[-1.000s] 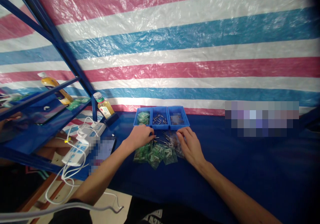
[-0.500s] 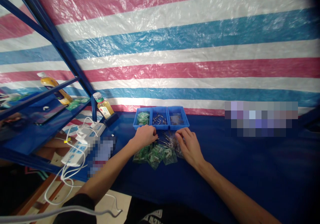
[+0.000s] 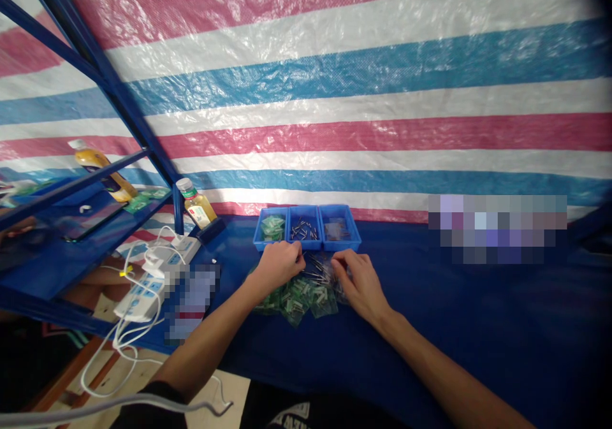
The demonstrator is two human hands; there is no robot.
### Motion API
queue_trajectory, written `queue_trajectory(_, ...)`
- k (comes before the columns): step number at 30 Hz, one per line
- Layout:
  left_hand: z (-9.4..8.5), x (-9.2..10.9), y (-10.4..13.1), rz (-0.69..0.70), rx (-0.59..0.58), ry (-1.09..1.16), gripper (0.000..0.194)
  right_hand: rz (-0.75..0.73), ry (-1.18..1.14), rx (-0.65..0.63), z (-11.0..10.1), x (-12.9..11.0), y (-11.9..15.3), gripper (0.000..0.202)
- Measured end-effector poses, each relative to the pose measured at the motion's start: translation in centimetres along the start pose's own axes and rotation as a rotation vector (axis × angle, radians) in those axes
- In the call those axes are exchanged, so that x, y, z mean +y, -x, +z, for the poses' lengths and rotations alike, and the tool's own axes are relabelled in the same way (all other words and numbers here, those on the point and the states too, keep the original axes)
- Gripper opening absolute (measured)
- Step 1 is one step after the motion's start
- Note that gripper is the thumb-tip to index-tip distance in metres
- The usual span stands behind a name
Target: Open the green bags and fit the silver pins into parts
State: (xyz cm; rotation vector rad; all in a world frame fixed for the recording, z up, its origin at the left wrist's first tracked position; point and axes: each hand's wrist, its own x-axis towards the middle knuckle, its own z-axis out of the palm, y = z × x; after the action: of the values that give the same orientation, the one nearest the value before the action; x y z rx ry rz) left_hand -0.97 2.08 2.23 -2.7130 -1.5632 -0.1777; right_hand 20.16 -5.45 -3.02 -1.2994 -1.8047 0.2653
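Observation:
My left hand (image 3: 280, 266) is closed, its fingertips curled down at the left side of a pile of thin metal pins (image 3: 315, 269); anything in its grip is too small to see. Thumb and fingers of my right hand (image 3: 361, 282) are drawn together beside clear plastic packets (image 3: 338, 283), and what they pinch cannot be made out. Several green packets (image 3: 295, 298) lie in front of the pins. Behind the hands, three joined blue bins hold green packets (image 3: 273, 226), metal pins (image 3: 303, 229) and clear packets (image 3: 336, 229).
On the left are a power strip (image 3: 143, 295) with white cables, a blurred-out flat item (image 3: 194, 301) and a juice bottle (image 3: 197, 206). A blue metal frame (image 3: 138, 126) rises there. Striped plastic sheeting (image 3: 358, 129) hangs behind the blue table (image 3: 421, 308).
My left hand has shifted slightly right, toward the pins. My right hand has moved slightly left and its fingers have drawn closer together. The bins look unchanged.

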Motion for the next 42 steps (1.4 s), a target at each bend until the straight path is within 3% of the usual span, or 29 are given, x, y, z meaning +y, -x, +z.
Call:
queue_trajectory(5, -0.1, 0.4, 0.6, 0.125, 0.120, 0.378, 0.004, -0.061, -0.026, -0.090, -0.1, -0.6, 0.1, 0.018)
queue_trajectory(8, 0.8, 0.8, 1.2, 0.242, 0.147, 0.643, 0.004, -0.098, -0.047, -0.129, -0.1, -1.0, 0.1, 0.012)
queue_trajectory(11, 2.0, 1.3, 1.7, 0.380, 0.201, 0.747, 0.003, -0.133, -0.022, -0.148, -0.2, -1.0, 0.1, 0.011)
queue_trajectory(17, 2.6, 1.7, 2.0, 0.470, 0.291, 0.727, 0.004, -0.159, -0.007, -0.142, -0.1, -0.6, 0.0, 0.015)
queue_trajectory(24, 1.8, 1.1, 1.8, 0.491, 0.257, 0.654, 0.006, -0.171, -0.022, -0.113, -0.1, -0.6, 0.0, 0.015)
queue_trajectory(30, 2.3, 0.7, 1.5, 0.561, 0.209, 0.517, 0.014, -0.162, -0.017, -0.075, -0.1, -0.3, 0.2, 0.013)
queue_trajectory(42, 2.3, 0.7, 1.6, 0.533, 0.297, 0.495, 0.015, -0.169, -0.052, -0.043, 0.0, -0.4, 0.1, 0.012)
